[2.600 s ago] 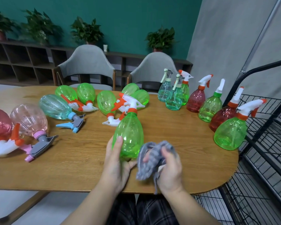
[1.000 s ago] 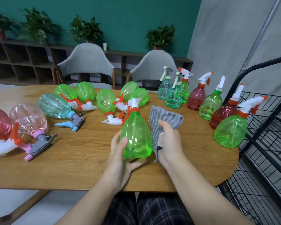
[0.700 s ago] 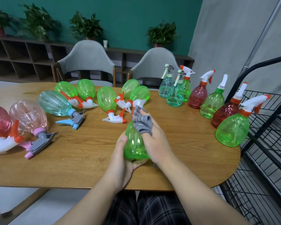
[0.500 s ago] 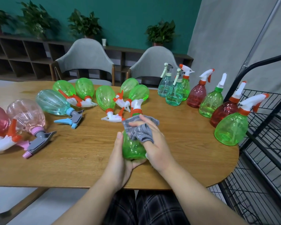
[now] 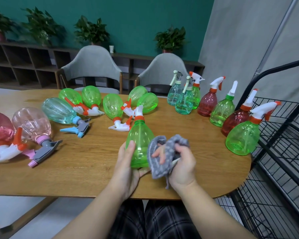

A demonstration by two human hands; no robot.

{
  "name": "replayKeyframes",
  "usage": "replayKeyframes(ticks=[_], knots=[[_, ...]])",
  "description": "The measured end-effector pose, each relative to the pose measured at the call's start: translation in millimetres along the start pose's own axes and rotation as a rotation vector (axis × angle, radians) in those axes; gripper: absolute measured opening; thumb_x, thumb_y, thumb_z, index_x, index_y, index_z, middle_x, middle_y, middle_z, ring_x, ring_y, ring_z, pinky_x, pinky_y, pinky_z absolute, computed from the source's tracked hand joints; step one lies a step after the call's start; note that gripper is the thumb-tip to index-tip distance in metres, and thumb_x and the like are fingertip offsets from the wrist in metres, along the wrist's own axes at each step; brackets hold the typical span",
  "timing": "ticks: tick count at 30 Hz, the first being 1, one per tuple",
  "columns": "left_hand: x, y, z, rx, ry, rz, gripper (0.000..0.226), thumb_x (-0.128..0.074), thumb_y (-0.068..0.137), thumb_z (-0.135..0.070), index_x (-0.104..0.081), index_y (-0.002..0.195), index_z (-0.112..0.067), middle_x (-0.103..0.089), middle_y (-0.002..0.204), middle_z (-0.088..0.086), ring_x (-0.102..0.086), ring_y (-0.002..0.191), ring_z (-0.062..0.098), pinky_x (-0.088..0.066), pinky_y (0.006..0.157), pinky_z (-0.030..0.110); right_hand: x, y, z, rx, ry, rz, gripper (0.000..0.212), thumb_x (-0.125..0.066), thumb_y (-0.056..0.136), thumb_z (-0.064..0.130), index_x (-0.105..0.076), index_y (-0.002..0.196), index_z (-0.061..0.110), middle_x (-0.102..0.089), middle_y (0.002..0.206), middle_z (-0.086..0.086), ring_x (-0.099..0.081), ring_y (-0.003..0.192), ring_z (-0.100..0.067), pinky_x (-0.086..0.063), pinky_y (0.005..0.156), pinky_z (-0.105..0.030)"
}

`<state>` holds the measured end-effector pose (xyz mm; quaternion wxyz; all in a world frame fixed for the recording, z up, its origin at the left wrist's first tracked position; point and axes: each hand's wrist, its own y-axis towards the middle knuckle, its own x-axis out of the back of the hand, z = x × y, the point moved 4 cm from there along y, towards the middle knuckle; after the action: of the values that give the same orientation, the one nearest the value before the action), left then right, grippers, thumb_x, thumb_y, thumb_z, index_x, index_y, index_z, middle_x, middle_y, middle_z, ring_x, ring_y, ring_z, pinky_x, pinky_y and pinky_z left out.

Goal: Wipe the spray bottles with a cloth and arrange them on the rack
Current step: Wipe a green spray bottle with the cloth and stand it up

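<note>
A green spray bottle [image 5: 139, 144] stands upright near the front edge of the tabletop [image 5: 86, 163], low in the centre of the frame, its orange-collared white trigger head pointing away. The left hand [image 5: 128, 163] wraps round its lower body, thumb up the near side. The right hand [image 5: 181, 163] grips a bunched grey cloth [image 5: 160, 157] pressed against the bottle's right flank, so the wiping of this bottle looks to be in progress.

Further out, 7 bottles [image 5: 223, 109] stand upright in a loose row at the right of the frame, by the tabletop's right end; I judge these wiped but not yet racked. The black wire rack [image 5: 283, 152] at the far right shows no bottle on any shelf in view. Across the left and centre, about 8 bottles [image 5: 59, 110] lie on their sides, green, teal and pink, presumably waiting for the cloth. By that reading the wiping is around halfway and the arranging has not started.
</note>
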<state>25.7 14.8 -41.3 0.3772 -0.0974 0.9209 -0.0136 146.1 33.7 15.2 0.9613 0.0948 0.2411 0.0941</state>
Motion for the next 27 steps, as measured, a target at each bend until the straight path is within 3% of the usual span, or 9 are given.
replayKeyframes(ticks=[2, 4, 10, 12, 14, 16, 19, 23, 27], knots=[[1.8, 1.6, 0.7, -0.008, -0.015, -0.002, 0.076, -0.067, 0.071, -0.052, -0.044, 0.136, -0.019, -0.062, 0.13, 0.014, -0.064, 0.113, 0.032, -0.058, 0.08, 0.053, 14.1, 5.8, -2.0, -0.196, 0.213, -0.281, 0.021, -0.048, 0.086, 0.022, -0.054, 0.074, 0.007, -0.063, 0.059, -0.011, -0.063, 0.06, -0.024, -0.053, 0.067, -0.031], [3.3, 2.5, 2.1, -0.007, -0.023, 0.024, 0.072, -0.062, 0.074, -0.049, -0.044, 0.135, -0.017, -0.061, 0.131, 0.015, -0.064, 0.109, 0.03, -0.059, 0.068, 0.041, 20.4, 11.3, 0.4, -0.291, 0.298, -0.369, 0.028, -0.046, 0.095, 0.028, -0.063, 0.083, 0.009, -0.071, 0.068, -0.01, -0.066, 0.071, -0.025, -0.052, 0.073, -0.037], [-0.4, 1.0, 4.3, 0.027, 0.07, 0.064, 0.072, -0.066, 0.073, -0.053, -0.053, 0.132, -0.015, -0.064, 0.128, 0.014, -0.065, 0.112, 0.031, -0.057, 0.078, 0.047, -2.3, 26.5, 10.0, -0.255, -0.068, -0.164, 0.024, -0.05, 0.093, 0.02, -0.066, 0.085, 0.005, -0.07, 0.083, -0.013, -0.067, 0.077, -0.027, -0.051, 0.072, -0.035], [-2.8, 0.5, 4.3, 0.027, 0.12, 0.061, 0.063, -0.067, 0.077, -0.051, -0.057, 0.128, -0.015, -0.064, 0.128, 0.014, -0.065, 0.112, 0.03, -0.057, 0.079, 0.049, -10.3, 31.2, 9.3, -0.167, -0.323, -0.097, 0.027, -0.054, 0.09, 0.029, -0.066, 0.095, 0.005, -0.07, 0.09, -0.012, -0.066, 0.086, -0.029, -0.05, 0.08, -0.037], [-4.7, 0.2, 2.8, 0.007, 0.159, 0.071, 0.054, -0.06, 0.086, -0.05, -0.055, 0.132, -0.021, -0.064, 0.128, 0.011, -0.065, 0.111, 0.028, -0.057, 0.079, 0.049, -16.0, 34.1, 6.3, -0.064, -0.557, 0.01, 0.025, -0.051, 0.088, 0.036, -0.065, 0.099, 0.018, -0.069, 0.101, -0.01, -0.064, 0.099, -0.029, -0.048, 0.091, -0.038], [-6.9, -0.2, 0.8, -0.019, 0.193, 0.096, 0.044, -0.048, 0.095, -0.046, -0.052, 0.136, -0.03, -0.066, 0.127, 0.005, -0.066, 0.111, 0.025, -0.057, 0.083, 0.052, -21.5, 30.8, 3.2, 0.033, -0.677, 0.122, 0.023, -0.047, 0.094, 0.031, -0.06, 0.112, 0.032, -0.064, 0.119, 0.004, -0.054, 0.12, -0.018, -0.04, 0.101, -0.033], [-6.9, 0.8, 0.7, -0.012, 0.187, 0.102, 0.037, -0.034, 0.104, -0.036, -0.053, 0.136, -0.032, -0.069, 0.123, 0.002, -0.069, 0.105, 0.021, -0.057, 0.083, 0.052, -20.2, 26.9, -4.5, 0.127, -0.716, 0.179, 0.045, -0.044, 0.088, 0.031, -0.055, 0.132, 0.029, -0.052, 0.14, 0.008, -0.037, 0.137, -0.008, -0.026, 0.116, -0.038], [-9.2, 0.0, 2.4, 0.022, 0.206, 0.089, 0.041, -0.027, 0.105, -0.037, -0.055, 0.133, -0.029, -0.071, 0.117, 0.004, -0.071, 0.097, 0.021, -0.055, 0.086, 0.054, -12.7, 20.4, -7.6, 0.172, -0.677, 0.213, 0.042, -0.045, 0.08, 0.036, -0.066, 0.114, 0.027, -0.054, 0.137, 0.002, -0.036, 0.134, 0.0, -0.025, 0.116, -0.032], [-7.4, -2.2, 4.3, 0.054, 0.148, 0.098, 0.059, -0.023, 0.094, -0.058, -0.058, 0.128, -0.025, -0.07, 0.12, 0.007, -0.069, 0.106, 0.022, -0.059, 0.072, 0.043, -12.6, 8.8, -5.8, 0.286, -0.679, 0.284, 0.033, -0.043, 0.074, 0.034, -0.068, 0.095, 0.037, -0.058, 0.131, -0.003, -0.044, 0.131, -0.007, -0.026, 0.115, -0.036]])
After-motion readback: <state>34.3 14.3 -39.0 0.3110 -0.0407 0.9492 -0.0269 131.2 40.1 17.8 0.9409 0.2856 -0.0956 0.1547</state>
